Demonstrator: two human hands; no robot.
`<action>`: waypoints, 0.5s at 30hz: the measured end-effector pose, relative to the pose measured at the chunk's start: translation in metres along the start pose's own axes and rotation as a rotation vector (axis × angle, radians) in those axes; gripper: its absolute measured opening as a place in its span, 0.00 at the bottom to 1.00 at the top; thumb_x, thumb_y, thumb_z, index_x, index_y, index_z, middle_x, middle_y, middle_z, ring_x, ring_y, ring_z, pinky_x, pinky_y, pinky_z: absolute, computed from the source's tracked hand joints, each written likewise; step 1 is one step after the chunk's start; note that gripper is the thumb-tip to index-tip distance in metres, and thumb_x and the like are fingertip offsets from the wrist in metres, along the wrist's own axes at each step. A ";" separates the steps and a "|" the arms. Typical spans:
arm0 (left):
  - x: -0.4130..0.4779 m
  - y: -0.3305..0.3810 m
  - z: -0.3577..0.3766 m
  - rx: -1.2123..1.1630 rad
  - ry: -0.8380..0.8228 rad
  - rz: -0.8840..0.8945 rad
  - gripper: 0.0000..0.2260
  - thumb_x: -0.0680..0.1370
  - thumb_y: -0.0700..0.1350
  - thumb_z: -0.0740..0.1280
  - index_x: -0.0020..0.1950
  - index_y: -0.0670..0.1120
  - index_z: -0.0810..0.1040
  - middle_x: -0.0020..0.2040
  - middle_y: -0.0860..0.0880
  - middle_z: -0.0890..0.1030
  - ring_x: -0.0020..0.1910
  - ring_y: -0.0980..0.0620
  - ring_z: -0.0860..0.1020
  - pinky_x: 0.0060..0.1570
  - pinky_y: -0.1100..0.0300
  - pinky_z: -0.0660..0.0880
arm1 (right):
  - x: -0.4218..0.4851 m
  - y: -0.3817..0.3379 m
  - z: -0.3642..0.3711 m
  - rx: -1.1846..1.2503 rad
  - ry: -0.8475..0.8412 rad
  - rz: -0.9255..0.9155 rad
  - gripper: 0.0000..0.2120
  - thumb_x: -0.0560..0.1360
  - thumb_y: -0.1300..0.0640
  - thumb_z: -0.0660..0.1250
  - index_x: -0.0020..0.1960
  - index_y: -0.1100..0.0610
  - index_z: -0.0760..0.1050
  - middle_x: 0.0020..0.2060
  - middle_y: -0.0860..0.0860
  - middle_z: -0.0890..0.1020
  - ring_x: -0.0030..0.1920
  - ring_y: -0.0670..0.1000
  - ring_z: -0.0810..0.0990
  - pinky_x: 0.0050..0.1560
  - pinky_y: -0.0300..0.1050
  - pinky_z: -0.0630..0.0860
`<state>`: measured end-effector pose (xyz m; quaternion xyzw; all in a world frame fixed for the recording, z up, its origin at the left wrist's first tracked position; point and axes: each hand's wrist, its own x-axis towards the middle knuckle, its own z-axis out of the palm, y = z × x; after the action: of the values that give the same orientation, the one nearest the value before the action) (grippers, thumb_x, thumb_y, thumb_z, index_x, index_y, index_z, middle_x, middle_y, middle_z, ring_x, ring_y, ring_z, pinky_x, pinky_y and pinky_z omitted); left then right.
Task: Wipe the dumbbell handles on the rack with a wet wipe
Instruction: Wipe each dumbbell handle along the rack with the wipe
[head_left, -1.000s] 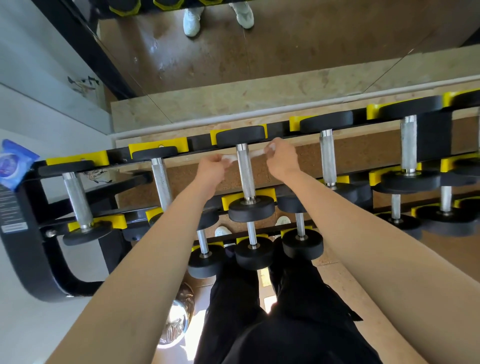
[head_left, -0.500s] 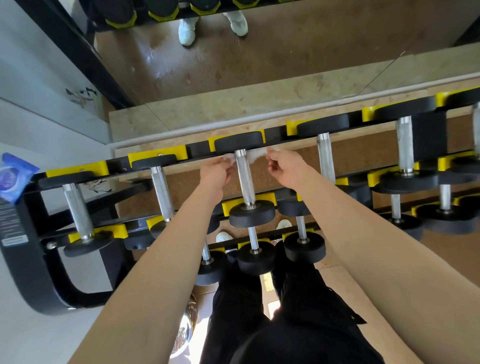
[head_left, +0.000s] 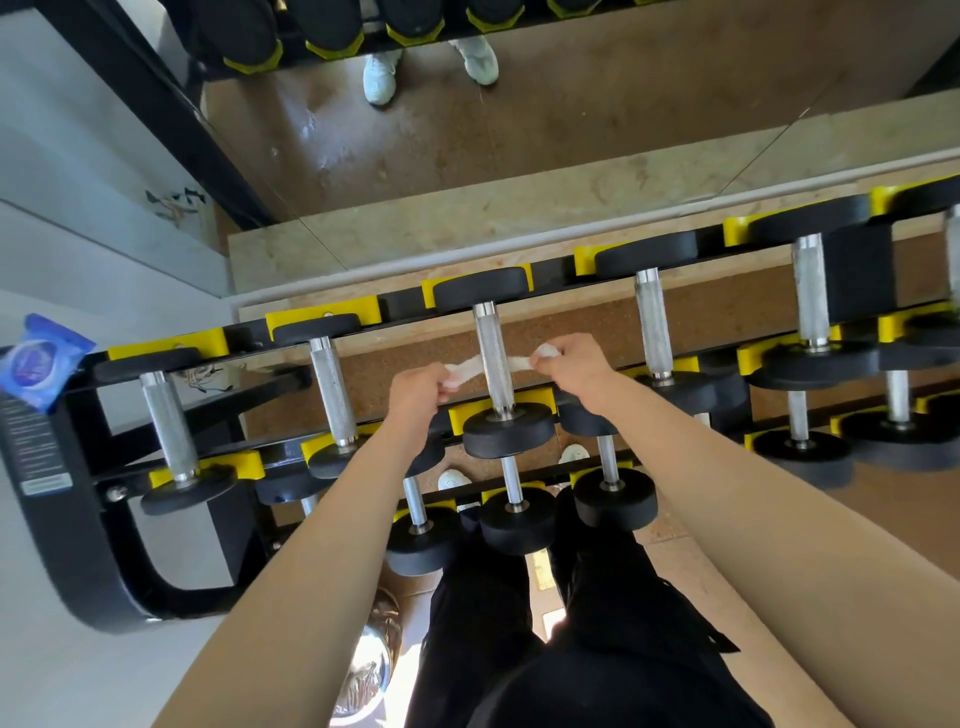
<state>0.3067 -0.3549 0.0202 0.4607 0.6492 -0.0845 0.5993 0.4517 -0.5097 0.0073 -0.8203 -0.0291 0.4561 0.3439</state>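
the left hand (head_left: 418, 388) and right hand (head_left: 575, 370) each pinch one end of a twisted white wet wipe (head_left: 464, 368), which is stretched behind the middle dumbbell handle (head_left: 491, 343) on the top row of the rack (head_left: 72, 561). a blue packet (head_left: 39, 364) sits at the rack's left end.

Both bare arms outstretched forward, left grip (head_left: 418, 387) and right grip (head_left: 575, 366) slightly apart, fingers curled in pinches.

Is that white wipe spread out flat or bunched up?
Bunched into a narrow strip: the wipe passes behind the handle, with the left hand and right hand each pinching an end.
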 end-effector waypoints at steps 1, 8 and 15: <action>0.001 -0.005 -0.009 0.015 0.029 0.001 0.06 0.78 0.41 0.66 0.52 0.40 0.79 0.48 0.42 0.84 0.39 0.50 0.77 0.38 0.60 0.71 | -0.004 0.001 0.008 -0.053 -0.033 -0.029 0.08 0.77 0.57 0.72 0.56 0.56 0.81 0.46 0.50 0.81 0.47 0.49 0.77 0.50 0.44 0.73; -0.015 -0.028 -0.011 0.256 -0.041 0.225 0.07 0.78 0.42 0.69 0.52 0.43 0.85 0.44 0.47 0.82 0.40 0.51 0.76 0.44 0.56 0.72 | -0.012 0.012 -0.013 -0.412 -0.079 -0.039 0.08 0.73 0.56 0.74 0.45 0.62 0.84 0.40 0.54 0.83 0.43 0.52 0.80 0.43 0.45 0.76; -0.033 -0.048 -0.025 0.359 0.021 0.252 0.08 0.76 0.45 0.67 0.38 0.47 0.80 0.35 0.43 0.75 0.36 0.48 0.70 0.39 0.54 0.66 | -0.026 0.002 0.011 -0.501 -0.168 -0.092 0.08 0.75 0.55 0.73 0.46 0.60 0.83 0.43 0.55 0.84 0.45 0.53 0.81 0.45 0.45 0.78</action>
<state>0.2510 -0.3817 0.0343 0.6386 0.5670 -0.1184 0.5067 0.4275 -0.5145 0.0210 -0.8369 -0.2070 0.4849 0.1468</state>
